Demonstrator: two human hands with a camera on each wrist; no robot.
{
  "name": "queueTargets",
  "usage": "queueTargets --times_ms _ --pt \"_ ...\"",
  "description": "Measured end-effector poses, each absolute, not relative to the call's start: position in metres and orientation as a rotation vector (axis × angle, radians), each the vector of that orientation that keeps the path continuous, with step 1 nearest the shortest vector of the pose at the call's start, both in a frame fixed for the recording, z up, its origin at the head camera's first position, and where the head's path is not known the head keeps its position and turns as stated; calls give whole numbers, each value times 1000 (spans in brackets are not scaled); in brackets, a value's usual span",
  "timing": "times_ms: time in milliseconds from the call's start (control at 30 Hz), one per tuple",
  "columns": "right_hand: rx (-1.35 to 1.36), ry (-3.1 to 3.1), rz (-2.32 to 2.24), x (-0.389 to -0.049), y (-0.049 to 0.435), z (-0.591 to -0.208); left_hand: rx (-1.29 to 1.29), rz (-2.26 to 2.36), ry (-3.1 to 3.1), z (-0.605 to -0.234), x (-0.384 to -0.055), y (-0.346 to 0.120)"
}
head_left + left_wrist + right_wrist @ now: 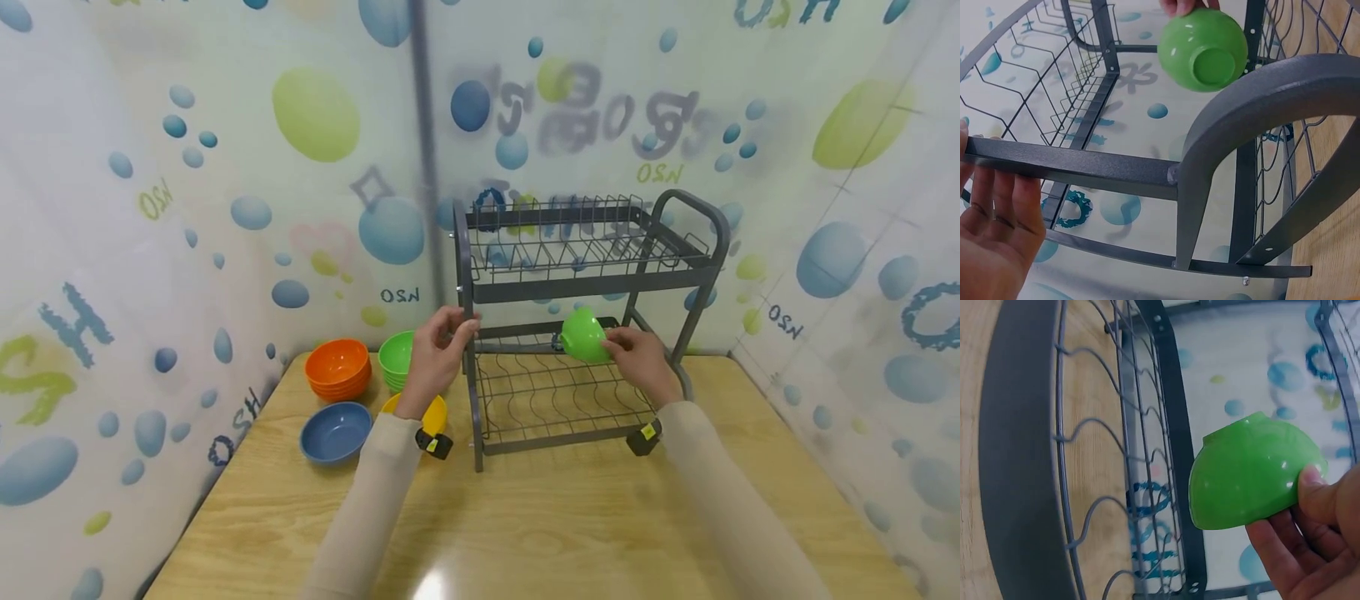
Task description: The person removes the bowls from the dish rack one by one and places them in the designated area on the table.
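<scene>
My right hand [641, 360] pinches the rim of a small green bowl [583, 336], thumb on the outside and fingers at the rim. The bowl is tilted on its side in the space between the two tiers of a dark grey dish rack [588, 287], above the lower wire shelf. In the right wrist view, the bowl [1254, 475] is apart from the wires. My left hand [438, 358] is at the rack's left upright. In the left wrist view, the fingers [1004, 194] pass behind that bar, with the thumb on its other side; the fingertips are hidden.
Left of the rack stand stacked orange bowls [337, 371], stacked green bowls [396, 357], a blue bowl [336, 433] and a yellow bowl [435, 414], partly hidden by my left arm. All are on a wooden table [540, 525]. A patterned curtain [315, 208] hangs behind.
</scene>
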State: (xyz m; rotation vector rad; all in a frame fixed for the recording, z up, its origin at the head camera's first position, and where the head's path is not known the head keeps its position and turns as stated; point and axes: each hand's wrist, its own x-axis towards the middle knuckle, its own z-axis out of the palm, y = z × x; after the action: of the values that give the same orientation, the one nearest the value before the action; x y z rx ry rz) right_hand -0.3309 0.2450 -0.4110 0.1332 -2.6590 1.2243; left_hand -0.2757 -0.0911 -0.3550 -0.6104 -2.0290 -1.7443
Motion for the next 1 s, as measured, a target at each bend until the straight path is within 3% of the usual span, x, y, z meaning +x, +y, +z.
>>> queueTargets --times_ms 567,1000 --pt "597 -2547 1043 -287 207 -392 -621 -1718 -2078 -370 -297 -100" --pt "899 -2408 820 -261 198 -383 -654 -1377 -2133 -373 -276 -112"
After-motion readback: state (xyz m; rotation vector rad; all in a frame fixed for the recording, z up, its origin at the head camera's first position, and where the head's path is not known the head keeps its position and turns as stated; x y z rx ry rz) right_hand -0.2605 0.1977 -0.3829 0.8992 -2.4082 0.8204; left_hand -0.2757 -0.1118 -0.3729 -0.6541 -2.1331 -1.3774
